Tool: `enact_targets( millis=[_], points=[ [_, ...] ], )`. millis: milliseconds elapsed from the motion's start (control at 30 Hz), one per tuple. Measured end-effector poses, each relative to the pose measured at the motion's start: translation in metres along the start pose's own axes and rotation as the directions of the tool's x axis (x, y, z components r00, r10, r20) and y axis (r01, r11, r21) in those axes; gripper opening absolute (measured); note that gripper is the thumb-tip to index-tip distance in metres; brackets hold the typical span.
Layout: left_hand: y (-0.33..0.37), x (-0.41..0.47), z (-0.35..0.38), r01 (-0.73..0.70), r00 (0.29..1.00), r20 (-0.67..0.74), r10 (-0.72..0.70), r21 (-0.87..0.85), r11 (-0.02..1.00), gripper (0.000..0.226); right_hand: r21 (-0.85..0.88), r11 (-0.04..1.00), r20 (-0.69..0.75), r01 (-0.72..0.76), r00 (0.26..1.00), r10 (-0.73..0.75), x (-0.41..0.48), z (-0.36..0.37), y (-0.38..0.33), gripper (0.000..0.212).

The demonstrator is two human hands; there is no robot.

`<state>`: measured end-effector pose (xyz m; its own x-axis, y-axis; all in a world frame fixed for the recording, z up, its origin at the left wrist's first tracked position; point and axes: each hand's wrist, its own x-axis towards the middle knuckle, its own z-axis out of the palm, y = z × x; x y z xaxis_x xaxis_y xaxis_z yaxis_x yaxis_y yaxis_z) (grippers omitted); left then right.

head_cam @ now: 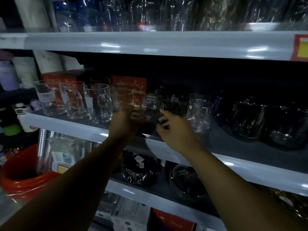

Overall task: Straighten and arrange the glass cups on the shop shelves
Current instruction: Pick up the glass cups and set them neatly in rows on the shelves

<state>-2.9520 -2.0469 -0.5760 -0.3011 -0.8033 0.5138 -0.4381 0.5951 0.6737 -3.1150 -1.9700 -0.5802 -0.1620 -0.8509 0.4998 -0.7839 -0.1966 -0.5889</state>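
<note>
A row of clear glass mugs (pixel 98 104) with handles stands at the left of the middle shelf (pixel 70 125). My left hand (pixel 126 120) grips a clear glass mug (pixel 124 100) at its base, just right of that row and slightly raised. Beside it stands a small clear glass (pixel 150 105). My right hand (pixel 173 130) reaches toward that small glass with loosely curled fingers; whether it touches the glass is hard to tell. A taller clear tumbler (pixel 199 114) stands right of my right hand, and dark glass cups (pixel 246 120) sit further right.
Red boxes (pixel 131 87) stand behind the mugs. The shelf above holds wrapped glassware (pixel 146 12). The shelf below carries wrapped dark items (pixel 141 169) and a glass bowl (pixel 186 180). A red bucket (pixel 21 174) sits at lower left.
</note>
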Motion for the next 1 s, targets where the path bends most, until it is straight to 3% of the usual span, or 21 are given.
enact_targets(
  millis=[267,433,500,600,667,733,833,1000],
  points=[
    [-0.009,0.0,0.003,0.027,1.0,0.014,-0.025,-0.128,0.991,0.019,0.032,0.999,-0.024,-0.028,0.999,0.029,0.001,-0.001,0.001,0.042],
    [-0.002,0.002,0.0,-0.007,0.997,0.072,0.007,0.001,1.0,0.012,0.099,0.995,-0.119,0.017,0.993,-0.005,0.001,-0.007,-0.004,0.019],
    [0.003,0.0,-0.009,0.002,0.996,0.084,-0.001,-0.012,1.0,0.007,0.003,0.997,-0.18,0.083,0.98,-0.081,0.003,-0.016,-0.008,0.017],
    [0.007,-0.01,-0.022,0.01,0.999,0.054,-0.003,-0.119,0.993,0.015,-0.277,0.958,-0.197,0.076,0.971,-0.134,0.014,-0.038,-0.015,0.037],
    [0.012,-0.021,-0.025,-0.034,0.998,0.052,0.041,-0.117,0.993,0.019,-0.427,0.904,-0.115,-0.004,0.992,-0.05,0.022,-0.049,-0.022,0.045],
    [0.018,-0.031,-0.025,-0.054,0.997,0.049,0.061,-0.14,0.989,0.019,-0.503,0.862,-0.027,-0.066,0.998,0.061,0.029,-0.052,-0.027,0.04],
    [0.031,-0.046,-0.026,-0.071,0.997,0.009,0.074,-0.178,0.982,0.016,-0.446,0.882,-0.022,-0.153,0.987,0.16,0.033,-0.053,-0.03,0.027],
    [0.046,-0.066,-0.031,0.059,0.998,0.0,-0.063,-0.346,0.937,0.014,-0.208,0.966,-0.089,-0.156,0.986,0.14,0.021,-0.054,-0.038,0.019]
  ],
)
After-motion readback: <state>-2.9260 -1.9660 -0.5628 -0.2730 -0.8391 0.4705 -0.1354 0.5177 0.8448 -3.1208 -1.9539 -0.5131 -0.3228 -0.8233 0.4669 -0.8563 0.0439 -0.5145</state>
